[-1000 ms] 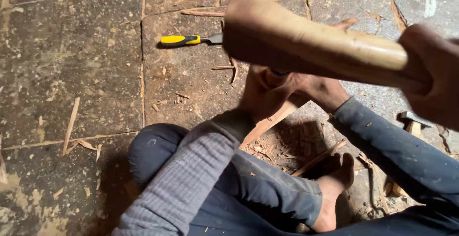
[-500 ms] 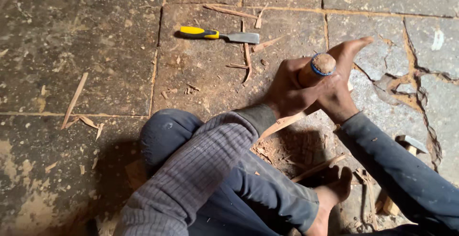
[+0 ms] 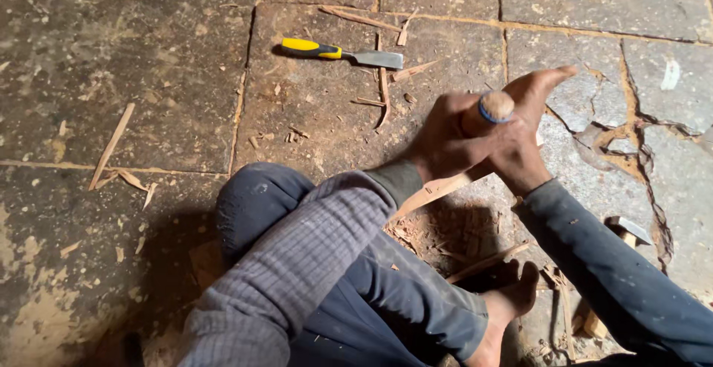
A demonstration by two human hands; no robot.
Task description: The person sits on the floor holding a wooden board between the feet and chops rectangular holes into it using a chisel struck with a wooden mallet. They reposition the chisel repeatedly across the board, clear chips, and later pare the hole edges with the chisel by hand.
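Down by the bent knee, I see left hand (image 3: pixel 445 140) and right hand (image 3: pixel 523 140) both wrapped around a wooden tool handle (image 3: pixel 492 111), tip hidden over a wood strip (image 3: pixel 438 189). Risk: slip drives it toward bare foot (image 3: pixel 512 304) just below.

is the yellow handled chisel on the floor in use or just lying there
Just lying there. The yellow-handled chisel lies flat on the stone floor, apart from both hands, which wrap a wooden tool handle.
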